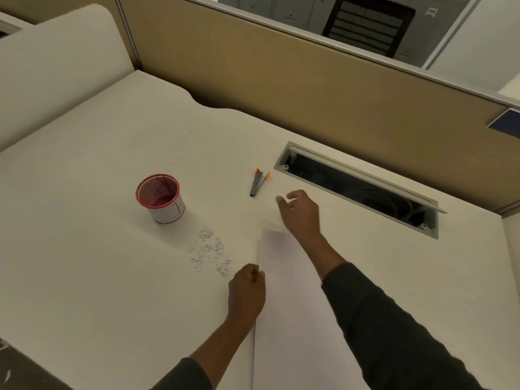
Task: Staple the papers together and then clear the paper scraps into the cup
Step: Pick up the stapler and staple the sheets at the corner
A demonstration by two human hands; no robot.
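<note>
The papers [284, 291] are pinched at their near-left edge by the left hand [247, 291]; the empty, loosely open right hand [299, 211] should be guided onto the stapler [259, 182], just beyond on the tabletop [112, 277]

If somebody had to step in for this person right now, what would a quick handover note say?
Left hand: closed, knuckles at the left edge of the papers, steadying them; whether it pinches the sheets is unclear.
Right hand: above the papers' far corner, fingers loosely spread, holding nothing, short of the stapler.
Stapler: lying on the desk, untouched.
Paper scraps: scattered pile on the desk between the cup and the papers.
Cup: upright, left of the stapler.
Done: nothing visible yet.
Left: pick up the stapler, staple the papers, sweep the scraps into the cup.
</note>
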